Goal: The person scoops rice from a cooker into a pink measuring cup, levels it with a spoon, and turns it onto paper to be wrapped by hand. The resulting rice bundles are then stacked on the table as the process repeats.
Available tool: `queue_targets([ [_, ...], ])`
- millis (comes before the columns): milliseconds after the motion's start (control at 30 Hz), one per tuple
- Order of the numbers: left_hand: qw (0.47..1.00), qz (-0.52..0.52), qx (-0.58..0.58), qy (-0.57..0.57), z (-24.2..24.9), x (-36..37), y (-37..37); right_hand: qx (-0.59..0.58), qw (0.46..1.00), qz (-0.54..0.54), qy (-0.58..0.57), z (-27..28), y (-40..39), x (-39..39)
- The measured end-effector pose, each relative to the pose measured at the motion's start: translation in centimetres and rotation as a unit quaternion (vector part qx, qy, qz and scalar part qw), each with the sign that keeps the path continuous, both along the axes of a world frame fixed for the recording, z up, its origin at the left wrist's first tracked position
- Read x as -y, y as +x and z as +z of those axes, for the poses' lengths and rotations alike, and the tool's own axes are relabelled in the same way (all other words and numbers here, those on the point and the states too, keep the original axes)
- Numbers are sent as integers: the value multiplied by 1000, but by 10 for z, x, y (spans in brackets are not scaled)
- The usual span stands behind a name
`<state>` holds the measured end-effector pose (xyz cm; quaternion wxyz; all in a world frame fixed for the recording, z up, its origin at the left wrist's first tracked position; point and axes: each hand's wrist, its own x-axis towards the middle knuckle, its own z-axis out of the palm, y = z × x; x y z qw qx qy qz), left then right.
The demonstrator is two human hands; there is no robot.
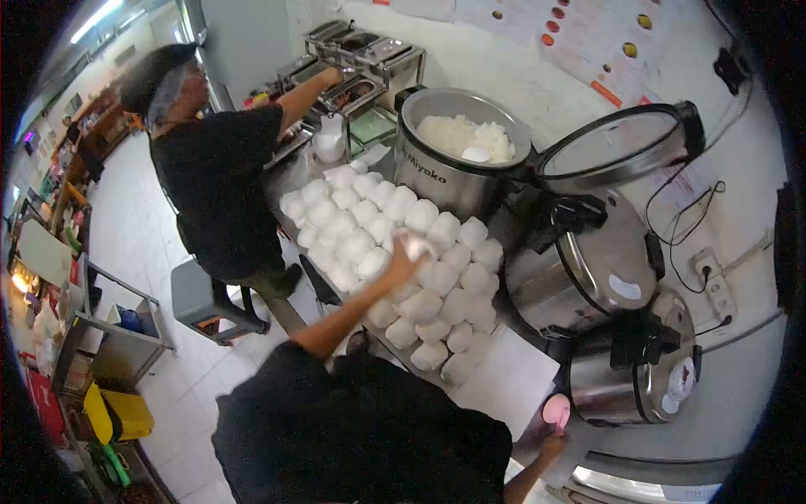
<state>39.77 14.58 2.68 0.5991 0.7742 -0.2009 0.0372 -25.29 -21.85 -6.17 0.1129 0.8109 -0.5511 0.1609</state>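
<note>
My left hand [405, 262] reaches across the counter, its fingers curled round a white rounded bundle [417, 246], somewhat blurred. Under and around it, rows of similar white bundles [340, 223] cover the counter, packed side by side; they look like wrapped portions, but their contents are hidden. Low at the right, my right hand [552, 443] grips a pink scoop [556, 410] by its handle, bowl upward. Close by the scoop lies a white sheet of paper [514, 370], beside the nearest bundles.
An open rice cooker [445, 176] with white rice stands behind the bundles, its lid [613, 147] tipped right. Two closed cookers [588, 260] stand along the wall. A co-worker [218, 160] at the left reaches over food trays [357, 92]. A grey stool [210, 294] stands on the floor.
</note>
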Motion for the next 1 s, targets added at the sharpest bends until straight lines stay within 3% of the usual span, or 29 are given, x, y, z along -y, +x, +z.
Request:
queue_targets([
  [33,994,32,-62,79,71,-35,23,-5,999,-31,24,-22,-3,-3],
  [100,989,120,32,77,108,-62,92,78,996,-39,-11,-5,44,-58],
  [133,991,91,14,99,119,-74,126,120,991,-44,-28,2,60,-80],
  [233,958,73,3,277,107,-75,197,-17,988,-54,-146,-49,73,-99],
  [267,947,65,9,315,96,-68,210,201,972,-103,63,22,125,-144],
  [333,930,75,44,356,76,-53,216,194,968,-146,69,49,155,-173],
  [367,929,79,65,355,68,-49,216,192,965,-167,70,61,168,-182],
  [467,943,23,78,321,57,-46,214,250,965,-48,56,115,218,-213],
  [567,960,-81,48,263,64,-45,218,245,950,182,-60,185,317,-226],
  [633,972,-137,20,192,68,-46,215,136,960,243,-35,205,353,-212],
  [667,975,-113,33,187,59,-46,218,152,944,293,25,267,409,-222],
  [733,981,-60,61,174,37,-45,225,109,919,378,14,317,479,-206],
  [767,982,-41,79,169,39,-49,225,147,915,365,89,358,527,-214],
  [800,981,-21,100,163,48,-53,225,192,902,377,83,386,568,-218],
  [833,981,-1,121,155,60,-57,226,158,898,398,97,410,607,-214],
  [900,998,-28,42,40,105,-58,222,71,912,403,21,427,683,-194],
  [967,996,-78,-17,-34,147,-52,219,-102,918,382,6,428,766,-161],
  [1000,994,-104,28,-1,157,-45,222,-95,916,389,14,416,803,-142],
])
